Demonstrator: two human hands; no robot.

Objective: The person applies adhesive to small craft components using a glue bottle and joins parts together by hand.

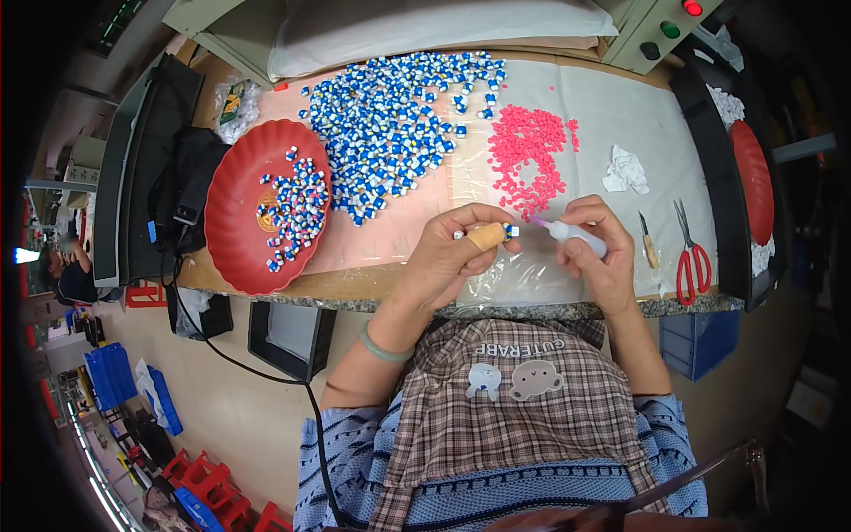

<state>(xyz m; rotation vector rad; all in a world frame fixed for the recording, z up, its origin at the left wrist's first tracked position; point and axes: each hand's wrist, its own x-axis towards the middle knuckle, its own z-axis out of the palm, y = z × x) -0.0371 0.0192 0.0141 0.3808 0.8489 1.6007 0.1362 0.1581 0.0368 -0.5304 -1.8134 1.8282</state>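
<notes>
My left hand pinches a small blue-and-white piece between its fingertips, and a tan finger cover wraps one of its digits. In my right hand is a white squeeze bottle, its purple tip pointing left toward the piece but apart from it. Just beyond both hands lies a spread of small flat pink pieces. Farther left a large heap of blue-and-white pieces covers the table.
A red scalloped dish at the left holds several pieces. On the right lie crumpled white tissue, a wooden-handled pointed tool and red-handled scissors. A black tray with another red dish stands at the right edge.
</notes>
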